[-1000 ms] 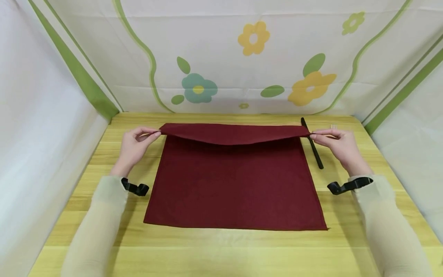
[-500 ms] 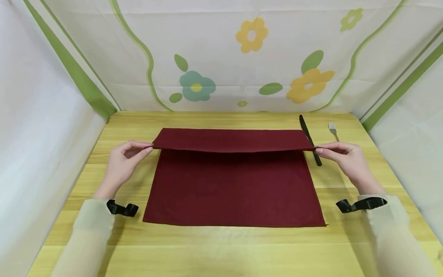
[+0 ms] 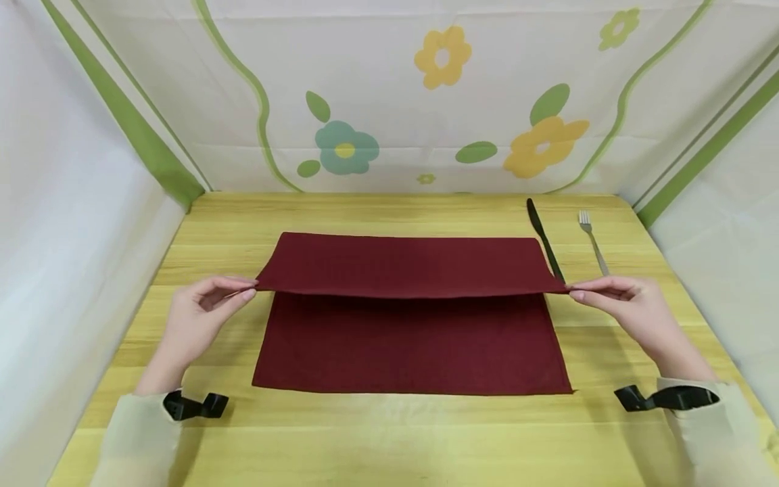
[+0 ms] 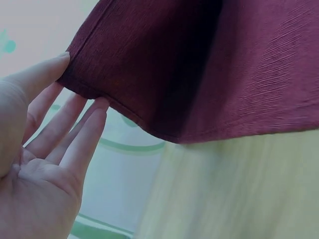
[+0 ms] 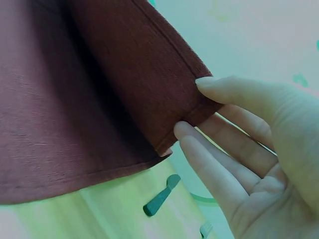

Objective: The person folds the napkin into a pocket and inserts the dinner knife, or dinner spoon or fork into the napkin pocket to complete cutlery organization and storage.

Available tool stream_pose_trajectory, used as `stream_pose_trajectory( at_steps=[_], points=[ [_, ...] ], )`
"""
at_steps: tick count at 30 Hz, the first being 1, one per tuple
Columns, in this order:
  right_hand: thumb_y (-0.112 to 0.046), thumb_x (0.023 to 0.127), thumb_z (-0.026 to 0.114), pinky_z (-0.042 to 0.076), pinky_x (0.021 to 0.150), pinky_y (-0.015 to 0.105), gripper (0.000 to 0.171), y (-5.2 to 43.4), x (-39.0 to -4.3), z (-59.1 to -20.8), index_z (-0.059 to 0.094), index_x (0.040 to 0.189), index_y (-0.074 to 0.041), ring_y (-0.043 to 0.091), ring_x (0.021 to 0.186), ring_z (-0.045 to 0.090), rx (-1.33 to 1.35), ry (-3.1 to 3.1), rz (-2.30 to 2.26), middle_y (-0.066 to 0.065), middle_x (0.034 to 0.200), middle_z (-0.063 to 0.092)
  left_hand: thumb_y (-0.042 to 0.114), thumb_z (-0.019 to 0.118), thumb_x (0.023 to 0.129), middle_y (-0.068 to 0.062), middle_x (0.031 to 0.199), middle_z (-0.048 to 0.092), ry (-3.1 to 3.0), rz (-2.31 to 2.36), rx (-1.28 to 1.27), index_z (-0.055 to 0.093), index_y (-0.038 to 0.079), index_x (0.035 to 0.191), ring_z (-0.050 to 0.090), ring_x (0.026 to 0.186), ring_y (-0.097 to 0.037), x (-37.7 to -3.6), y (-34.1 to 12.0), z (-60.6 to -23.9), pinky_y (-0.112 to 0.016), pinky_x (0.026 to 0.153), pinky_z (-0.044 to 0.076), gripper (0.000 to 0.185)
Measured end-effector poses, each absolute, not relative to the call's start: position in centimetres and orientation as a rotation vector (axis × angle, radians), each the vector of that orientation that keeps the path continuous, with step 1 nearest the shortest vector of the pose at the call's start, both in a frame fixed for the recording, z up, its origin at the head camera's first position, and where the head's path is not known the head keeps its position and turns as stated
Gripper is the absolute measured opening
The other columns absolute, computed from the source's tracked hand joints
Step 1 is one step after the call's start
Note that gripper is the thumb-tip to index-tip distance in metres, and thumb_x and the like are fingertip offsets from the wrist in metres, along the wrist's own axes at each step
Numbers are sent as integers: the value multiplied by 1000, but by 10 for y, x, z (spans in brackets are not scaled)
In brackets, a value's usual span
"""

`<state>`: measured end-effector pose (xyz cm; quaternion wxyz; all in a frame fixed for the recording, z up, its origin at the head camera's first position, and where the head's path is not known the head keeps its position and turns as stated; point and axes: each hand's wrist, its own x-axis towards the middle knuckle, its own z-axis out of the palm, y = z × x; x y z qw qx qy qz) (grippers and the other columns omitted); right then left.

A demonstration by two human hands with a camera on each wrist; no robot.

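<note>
Spanning a pale wooden table [image 3: 389, 446], a dark red cloth [image 3: 408, 345] lies partly folded, its far edge lifted toward the person and held above the lower half. The left hand [image 3: 197, 323] pinches the raised left corner between thumb and fingertips; the right hand [image 3: 639, 308] pinches the right corner likewise. Just beside that corner lie a black knife [image 3: 544, 238] and, farther right, a fork [image 3: 592, 241].

the cloth [image 3: 408, 338] lies mid-tabletop [image 3: 389, 433], its far half lifted over the near half. the left hand [image 3: 195, 321] is at its left corner, the right hand [image 3: 633, 308] at its right. behind the right hand lie the knife [image 3: 544, 238] and, to its right, the fork [image 3: 592, 238].
</note>
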<state>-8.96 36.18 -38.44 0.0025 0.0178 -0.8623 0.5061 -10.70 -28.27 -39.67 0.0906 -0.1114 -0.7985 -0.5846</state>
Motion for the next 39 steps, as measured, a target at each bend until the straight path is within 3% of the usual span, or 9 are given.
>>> stream_pose_trajectory(
  at_steps=[11, 21, 27, 34, 39],
  points=[
    [3, 90, 75, 57, 76, 22, 19, 363, -58, -387, 75, 109, 5, 14, 92, 74, 146, -2787, 1605, 8, 106, 76, -20, 68, 87, -12, 108, 72, -2285, -1994, -457, 71, -9, 98, 70, 101, -18, -75, -294, -407, -28, 86, 55, 16],
    [3, 92, 73, 58, 79, 28, 19, 368, -44, -400, 75, 110, 5, 13, 101, 72, 292, -2854, 1754, 11, 113, 74, -25, 67, 84, -16, 109, 71, -2332, -2107, -575, 68, -10, 94, 70, 103, -19, -63, -301, -412, -30, 85, 56, 18],
    [1, 88, 78, 59, 78, 28, 13, 362, -41, -417, 78, 102, 2, 13, 100, 72, 334, -2893, 1782, 10, 110, 75, -16, 72, 86, -17, 106, 71, -2593, -1972, -643, 72, -3, 97, 72, 98, -16, -62, -302, -421, -28, 82, 58, 17],
    [-1, 87, 79, 58, 77, 25, 10, 356, -36, -426, 78, 97, -2, 12, 97, 71, 345, -2936, 1716, 11, 109, 73, 2, 74, 92, -9, 107, 73, -2887, -1818, -594, 78, 4, 108, 72, 91, -14, -61, -301, -427, -27, 75, 59, 16],
    [3, 86, 79, 58, 76, 26, 10, 357, -35, -421, 78, 95, 0, 11, 96, 71, 365, -2892, 1732, 11, 106, 74, 0, 73, 93, -6, 106, 73, -2905, -1780, -587, 79, 7, 105, 72, 93, -11, -61, -301, -421, -25, 76, 58, 15]
  ],
)
